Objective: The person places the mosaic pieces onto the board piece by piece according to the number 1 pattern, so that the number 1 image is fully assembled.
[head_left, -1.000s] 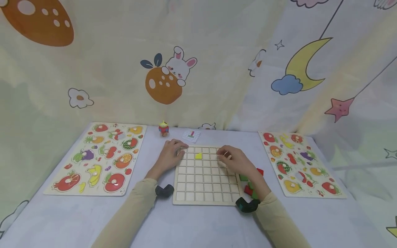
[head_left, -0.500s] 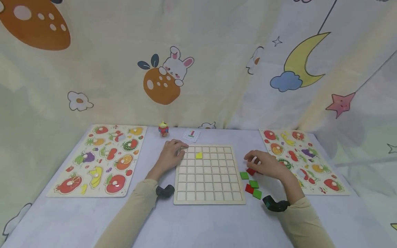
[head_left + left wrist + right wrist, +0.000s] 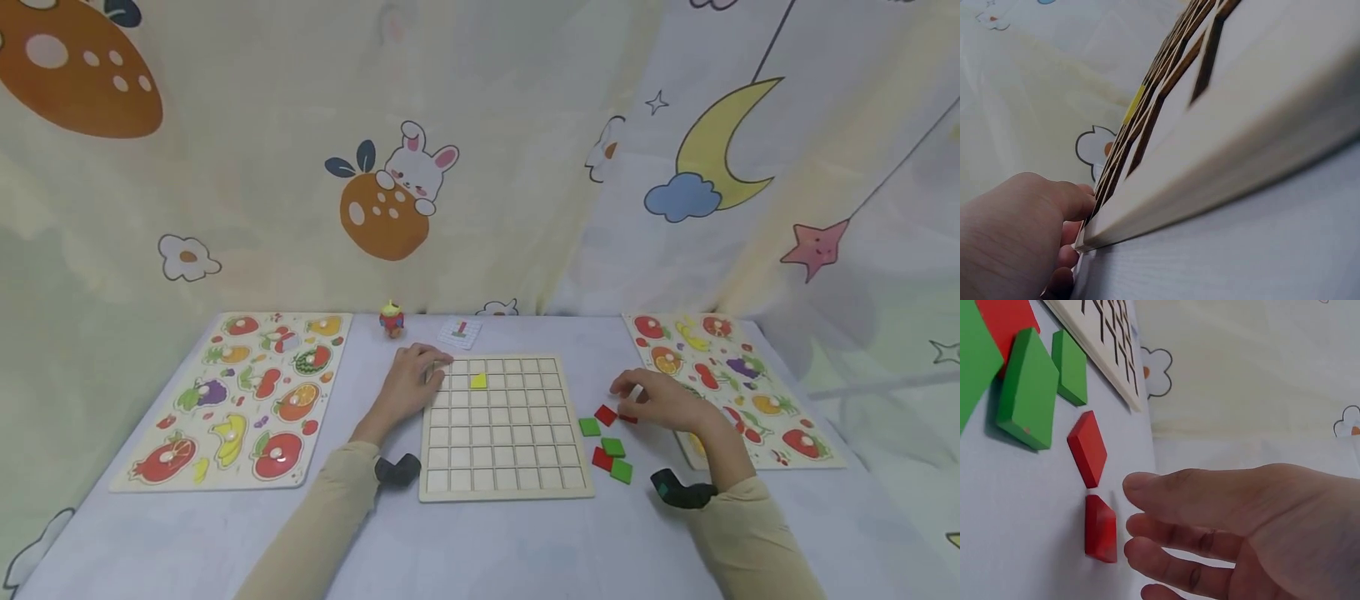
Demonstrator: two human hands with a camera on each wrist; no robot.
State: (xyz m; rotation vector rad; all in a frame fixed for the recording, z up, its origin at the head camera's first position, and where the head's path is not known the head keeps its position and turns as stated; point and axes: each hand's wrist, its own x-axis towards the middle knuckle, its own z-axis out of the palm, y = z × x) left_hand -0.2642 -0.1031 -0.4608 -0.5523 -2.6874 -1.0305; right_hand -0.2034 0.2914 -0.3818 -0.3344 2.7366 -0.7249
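A wooden grid board lies in the middle of the table, a yellow tile in one of its upper cells. At the board's far left corner, my left hand holds the edge with thumb and fingers, as the left wrist view shows close up. My right hand hovers right of the board, fingers loosely bent and holding nothing. In the right wrist view its fingertips are just beside a red tile. Another red tile lies close by, then several green tiles, one of them near an overlapping red one.
Fruit puzzle boards lie at the left and right. Behind the grid board are a small toy figure and a card with a printed grid pattern. A patterned cloth hangs along the table's back edge.
My right hand has moved from over the grid board's upper right part out to the loose tiles at the right. The left hand has stayed at the board's corner.
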